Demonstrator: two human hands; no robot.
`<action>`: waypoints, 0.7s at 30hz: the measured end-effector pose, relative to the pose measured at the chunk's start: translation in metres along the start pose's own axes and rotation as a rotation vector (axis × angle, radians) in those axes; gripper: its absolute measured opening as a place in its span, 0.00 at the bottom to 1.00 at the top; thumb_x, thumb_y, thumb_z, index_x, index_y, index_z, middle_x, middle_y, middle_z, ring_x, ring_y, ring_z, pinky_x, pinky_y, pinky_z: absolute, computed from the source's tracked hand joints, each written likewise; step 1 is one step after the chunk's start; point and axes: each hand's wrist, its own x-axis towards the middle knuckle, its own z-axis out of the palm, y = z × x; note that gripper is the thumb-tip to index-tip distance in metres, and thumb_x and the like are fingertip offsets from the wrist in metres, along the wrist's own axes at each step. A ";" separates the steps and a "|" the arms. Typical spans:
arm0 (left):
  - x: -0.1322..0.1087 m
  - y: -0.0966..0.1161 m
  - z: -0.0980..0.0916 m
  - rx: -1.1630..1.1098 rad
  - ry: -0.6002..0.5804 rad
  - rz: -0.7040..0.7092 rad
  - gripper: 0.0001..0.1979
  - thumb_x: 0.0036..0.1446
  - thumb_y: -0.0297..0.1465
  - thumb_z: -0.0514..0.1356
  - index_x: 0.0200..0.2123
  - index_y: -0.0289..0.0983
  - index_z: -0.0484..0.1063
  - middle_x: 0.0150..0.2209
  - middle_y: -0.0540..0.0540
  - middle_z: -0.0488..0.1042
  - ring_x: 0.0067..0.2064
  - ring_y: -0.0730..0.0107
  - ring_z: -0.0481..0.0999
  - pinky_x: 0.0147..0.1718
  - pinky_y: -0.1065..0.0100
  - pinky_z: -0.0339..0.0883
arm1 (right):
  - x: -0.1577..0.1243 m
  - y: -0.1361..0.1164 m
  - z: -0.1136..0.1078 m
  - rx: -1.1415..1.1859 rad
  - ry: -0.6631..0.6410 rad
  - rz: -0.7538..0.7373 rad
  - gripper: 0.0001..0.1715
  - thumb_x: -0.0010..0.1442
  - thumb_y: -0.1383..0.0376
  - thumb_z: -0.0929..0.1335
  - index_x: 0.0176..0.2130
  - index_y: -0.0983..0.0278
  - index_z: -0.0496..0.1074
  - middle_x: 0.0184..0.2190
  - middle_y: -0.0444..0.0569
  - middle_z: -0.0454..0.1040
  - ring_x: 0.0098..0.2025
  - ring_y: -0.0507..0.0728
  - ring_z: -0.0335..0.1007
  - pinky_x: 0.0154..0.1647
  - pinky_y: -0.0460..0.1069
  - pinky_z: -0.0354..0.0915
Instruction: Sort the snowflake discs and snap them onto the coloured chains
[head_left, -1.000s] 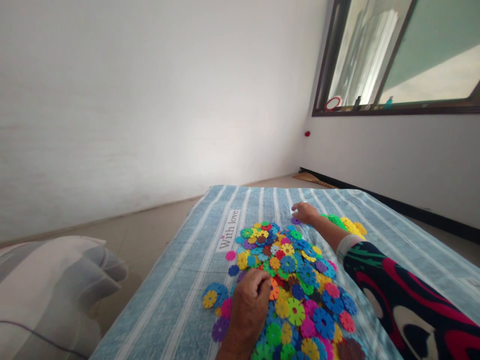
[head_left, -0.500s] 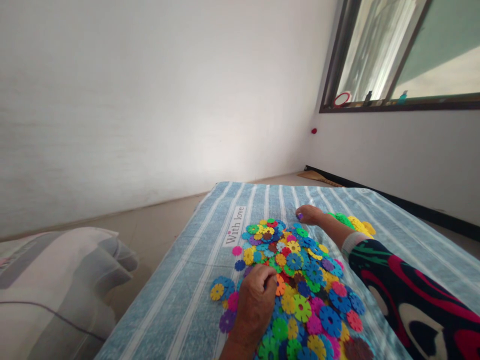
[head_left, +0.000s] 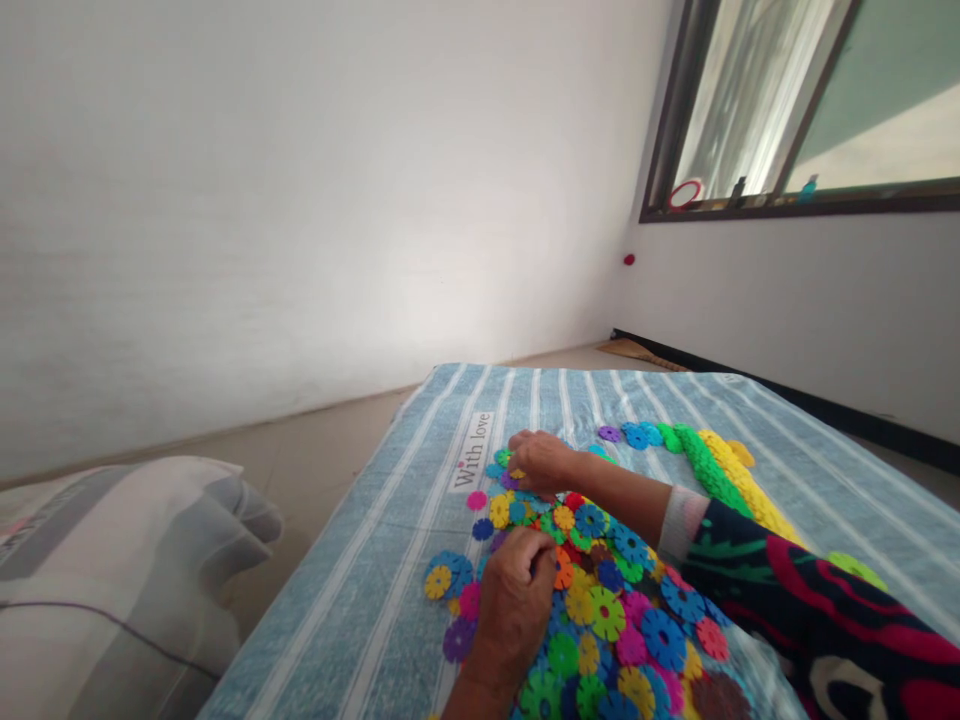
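Discs [head_left: 609, 574] run off btm of view, some hidden by curled L hand [head_left: 517, 580] & R hand [head_left: 544, 462] — can't tell if either grips one.

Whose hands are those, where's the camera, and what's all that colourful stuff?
There's no robot here: a person is using two bare hands. Every picture comes from one camera worn on that person's head, looking forward and down. On the striped cloth lies a heap of colourful discs with notched edges. The left hand is curled over the heap's left side, and the right hand reaches to its far end. I can't tell whether either holds a disc. Off to the right are a green row and a yellow row.
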 end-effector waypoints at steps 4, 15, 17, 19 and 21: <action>0.000 0.004 0.000 -0.001 -0.004 -0.007 0.11 0.55 0.28 0.51 0.27 0.38 0.72 0.28 0.47 0.73 0.32 0.68 0.72 0.33 0.68 0.64 | 0.010 -0.005 0.005 -0.071 -0.035 -0.046 0.11 0.60 0.65 0.66 0.37 0.67 0.77 0.43 0.58 0.74 0.48 0.64 0.69 0.44 0.54 0.67; 0.001 0.007 -0.002 -0.029 -0.007 -0.016 0.11 0.55 0.27 0.51 0.27 0.37 0.72 0.27 0.47 0.73 0.32 0.68 0.73 0.33 0.69 0.63 | 0.022 -0.011 0.007 -0.149 -0.075 -0.109 0.08 0.55 0.71 0.67 0.35 0.68 0.76 0.40 0.58 0.77 0.46 0.63 0.73 0.42 0.53 0.69; 0.001 0.006 -0.001 -0.025 -0.006 -0.013 0.11 0.55 0.27 0.51 0.26 0.37 0.72 0.27 0.47 0.73 0.32 0.68 0.73 0.33 0.69 0.63 | 0.020 -0.010 0.005 -0.147 -0.094 -0.090 0.07 0.54 0.70 0.68 0.35 0.68 0.77 0.36 0.57 0.78 0.42 0.62 0.75 0.40 0.51 0.69; 0.002 0.005 -0.001 -0.021 -0.004 -0.006 0.11 0.55 0.27 0.51 0.26 0.37 0.72 0.27 0.47 0.72 0.32 0.68 0.72 0.32 0.69 0.63 | 0.016 -0.009 0.003 -0.142 -0.092 -0.075 0.08 0.56 0.67 0.68 0.36 0.68 0.77 0.36 0.56 0.78 0.41 0.61 0.75 0.39 0.51 0.69; 0.002 0.006 -0.001 -0.014 0.002 0.004 0.11 0.55 0.27 0.51 0.26 0.38 0.72 0.27 0.47 0.73 0.32 0.68 0.73 0.32 0.69 0.64 | 0.013 -0.008 0.003 -0.132 -0.066 -0.072 0.12 0.59 0.63 0.66 0.39 0.66 0.77 0.41 0.56 0.77 0.44 0.61 0.75 0.41 0.51 0.69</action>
